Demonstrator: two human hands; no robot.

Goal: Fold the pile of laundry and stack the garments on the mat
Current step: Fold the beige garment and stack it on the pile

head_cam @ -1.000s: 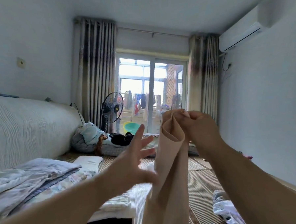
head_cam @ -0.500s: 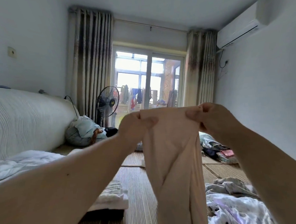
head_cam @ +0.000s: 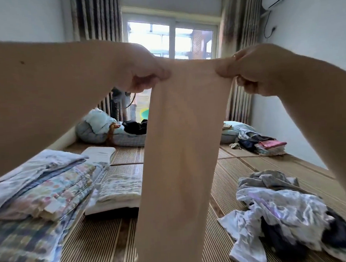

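Observation:
A long beige garment (head_cam: 179, 160) hangs straight down in front of me, held up by its top edge. My left hand (head_cam: 143, 72) pinches the top left corner and my right hand (head_cam: 253, 68) pinches the top right corner, stretching the edge flat between them. On the striped woven mat (head_cam: 106, 244), a loose pile of unfolded laundry (head_cam: 282, 211) lies at the lower right. Folded patterned garments (head_cam: 43, 189) are stacked at the left, and a folded white stack (head_cam: 119, 191) lies beside them.
A bundle of bedding (head_cam: 108, 130) lies at the far end below the window, with a standing fan (head_cam: 122, 99) behind it. Another small clothes pile (head_cam: 263, 144) sits at the far right by the wall. A white upholstered surface runs along the left.
My left hand went from open to pinching the garment's top edge. Both hands moved apart and spread the edge flat. My view tilted down toward the mat.

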